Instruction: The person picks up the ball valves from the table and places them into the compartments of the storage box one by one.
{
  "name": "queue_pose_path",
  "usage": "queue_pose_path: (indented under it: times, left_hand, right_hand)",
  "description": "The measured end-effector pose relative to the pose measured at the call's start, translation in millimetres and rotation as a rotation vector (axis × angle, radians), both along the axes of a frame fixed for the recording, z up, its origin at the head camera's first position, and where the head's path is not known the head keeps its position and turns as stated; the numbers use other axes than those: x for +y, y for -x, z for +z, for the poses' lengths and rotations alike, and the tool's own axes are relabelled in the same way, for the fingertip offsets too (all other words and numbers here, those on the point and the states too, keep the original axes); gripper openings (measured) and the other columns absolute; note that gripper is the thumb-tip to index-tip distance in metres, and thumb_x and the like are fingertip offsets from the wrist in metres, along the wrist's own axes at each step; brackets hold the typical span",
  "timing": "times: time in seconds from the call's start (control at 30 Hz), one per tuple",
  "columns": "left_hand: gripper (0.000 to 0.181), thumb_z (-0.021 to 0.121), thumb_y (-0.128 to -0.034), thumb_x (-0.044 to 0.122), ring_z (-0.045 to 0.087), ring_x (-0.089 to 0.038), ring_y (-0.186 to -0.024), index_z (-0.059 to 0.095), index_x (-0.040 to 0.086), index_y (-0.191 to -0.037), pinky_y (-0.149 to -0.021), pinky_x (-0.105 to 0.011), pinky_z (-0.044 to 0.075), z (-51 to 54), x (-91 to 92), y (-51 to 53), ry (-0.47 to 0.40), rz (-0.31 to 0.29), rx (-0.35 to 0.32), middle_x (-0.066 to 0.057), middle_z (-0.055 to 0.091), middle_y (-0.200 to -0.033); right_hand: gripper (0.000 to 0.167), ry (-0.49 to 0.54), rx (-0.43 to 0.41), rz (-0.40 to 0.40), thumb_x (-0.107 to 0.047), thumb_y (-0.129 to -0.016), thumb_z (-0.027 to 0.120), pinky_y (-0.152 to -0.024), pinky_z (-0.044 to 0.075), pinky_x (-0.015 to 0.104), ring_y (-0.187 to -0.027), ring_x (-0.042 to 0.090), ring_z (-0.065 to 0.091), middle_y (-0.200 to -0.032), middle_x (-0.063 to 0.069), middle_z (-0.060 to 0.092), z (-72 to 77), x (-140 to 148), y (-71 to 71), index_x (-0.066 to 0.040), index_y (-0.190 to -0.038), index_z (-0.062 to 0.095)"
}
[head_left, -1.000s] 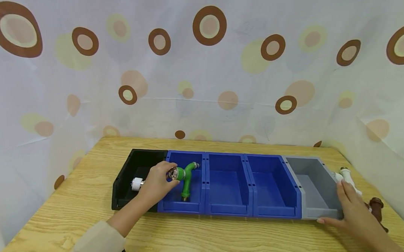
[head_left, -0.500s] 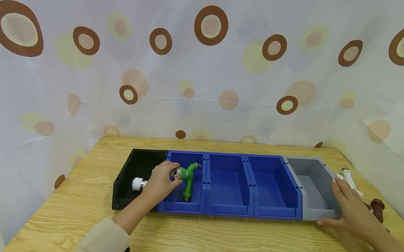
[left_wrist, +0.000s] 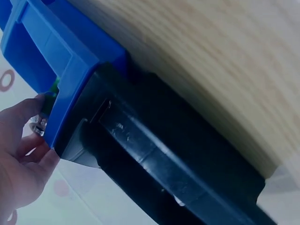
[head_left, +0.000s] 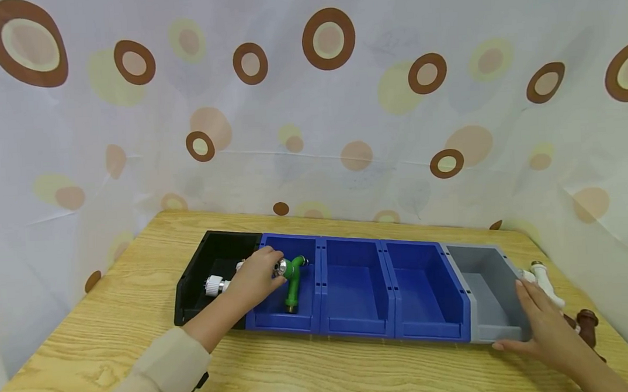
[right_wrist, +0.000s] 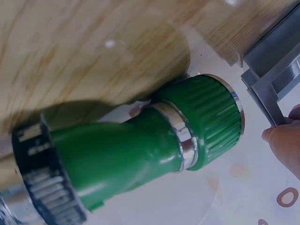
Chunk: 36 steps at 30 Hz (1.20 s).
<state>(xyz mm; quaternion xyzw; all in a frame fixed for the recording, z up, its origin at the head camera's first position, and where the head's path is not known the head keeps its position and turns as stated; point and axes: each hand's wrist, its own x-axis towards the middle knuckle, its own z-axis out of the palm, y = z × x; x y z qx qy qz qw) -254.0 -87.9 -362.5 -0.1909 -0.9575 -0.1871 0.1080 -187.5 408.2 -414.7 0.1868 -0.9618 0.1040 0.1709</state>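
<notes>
Left hand (head_left: pixel 255 276) is held over the left blue bin (head_left: pixel 283 323), and the round, chrome-ended knob of a green tap (head_left: pixel 293 281) is pinched between its thumb and fingers. The green tap is seen inside that bin's outline, its brass end pointed toward the front wall; whether the bin floor is touched cannot be told. Right hand (head_left: pixel 548 329) is laid against the front right corner of the grey bin (head_left: pixel 484 298), its thumb spread away from straightened fingers. Just left of the pinched tap, a white knob (head_left: pixel 212 286) is seen in the black bin (head_left: pixel 184 301). Beyond the right hand, a white tap (head_left: pixel 543 281) and a brown tap (head_left: pixel 588 324) are partly hidden. In the right wrist view, a green fitting (right_wrist: pixel 126 150) is shown close up on the table (head_left: pixel 353 367).
</notes>
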Motion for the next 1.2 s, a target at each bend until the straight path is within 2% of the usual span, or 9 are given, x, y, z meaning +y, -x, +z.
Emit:
queue_pose_path:
  times: [0.1, 0.2, 0.43, 0.7, 0.87, 1.1, 1.2]
  left_hand:
    - [0.039, 0.075, -0.0768, 0.016, 0.062, -0.024, -0.093, 0.064, -0.003, -0.108, -0.078, -0.033, 0.055, 1.2, 0.0, 4.4, 0.078, -0.014, 0.015, -0.013, 0.064, -0.100]
    - [0.037, 0.075, -0.0772, 0.018, 0.062, -0.024, -0.090, 0.064, -0.003, -0.106, -0.075, -0.032, 0.055, 1.5, 0.0, 8.1, 0.113, -0.019, 0.010, -0.012, 0.064, -0.097]
    - [0.037, 0.074, -0.0786, 0.018, 0.062, -0.025, -0.093, 0.064, -0.003, -0.107, -0.078, -0.033, 0.054, 2.7, 0.6, 11.9, 0.100, -0.019, -0.045, -0.014, 0.063, -0.100]
    - [0.037, 0.073, -0.0794, 0.018, 0.061, -0.023, -0.089, 0.064, -0.002, -0.109, -0.076, -0.033, 0.054, 2.6, 1.6, 16.4, 0.107, -0.024, -0.072, -0.013, 0.062, -0.099]
    - [0.037, 0.071, -0.0810, 0.015, 0.061, -0.025, -0.093, 0.062, -0.001, -0.113, -0.081, -0.036, 0.054, 2.2, 4.4, 17.7, 0.119, -0.040, -0.087, -0.015, 0.063, -0.102]
    - [0.033, 0.071, -0.0811, 0.011, 0.062, -0.029, -0.100, 0.061, -0.004, -0.109, -0.086, -0.037, 0.053, 5.3, 10.6, 17.1, 0.253, -0.054, -0.116, -0.017, 0.064, -0.104]
    - [0.032, 0.072, -0.0795, 0.010, 0.062, -0.029, -0.098, 0.062, -0.004, -0.106, -0.085, -0.037, 0.053, 5.5, 12.6, 16.6, 0.336, -0.057, -0.094, -0.017, 0.065, -0.102]
  right_hand:
    - [0.126, 0.001, -0.001, -0.008, -0.041, -0.058, 0.084, -0.103, 0.010, 0.069, -0.140, 0.045, 0.001, -0.142, 0.039, 0.017, -0.3, -0.5, 0.3, 0.014, -0.143, 0.009]
    - [0.126, 0.003, -0.009, -0.017, -0.041, -0.058, 0.084, -0.101, 0.012, 0.070, -0.140, 0.046, 0.002, -0.144, 0.039, 0.016, -0.7, -1.3, 0.1, 0.013, -0.144, 0.009]
    - [0.125, 0.000, -0.023, -0.028, -0.040, -0.059, 0.084, -0.096, 0.017, 0.072, -0.141, 0.043, -0.002, -0.147, 0.036, 0.012, 1.2, -3.2, 0.0, 0.012, -0.144, 0.008]
    - [0.125, 0.000, -0.033, -0.045, -0.040, -0.060, 0.083, -0.096, 0.017, 0.073, -0.141, 0.044, -0.002, -0.148, 0.035, 0.010, 0.8, -4.0, -1.5, 0.012, -0.144, 0.008]
    - [0.125, 0.001, -0.050, -0.053, -0.040, -0.060, 0.083, -0.097, 0.015, 0.073, -0.141, 0.043, -0.004, -0.149, 0.034, 0.008, -0.1, -3.8, -2.3, 0.012, -0.144, 0.007]
    - [0.124, 0.001, -0.060, -0.063, -0.040, -0.061, 0.082, -0.097, 0.013, 0.073, -0.141, 0.044, -0.007, -0.149, 0.035, 0.007, -0.3, -2.6, -3.3, 0.012, -0.144, 0.007]
    - [0.124, 0.000, -0.051, -0.061, -0.040, -0.060, 0.083, -0.097, 0.013, 0.073, -0.140, 0.045, -0.005, -0.149, 0.035, 0.008, -0.1, -2.0, -3.3, 0.012, -0.144, 0.008]
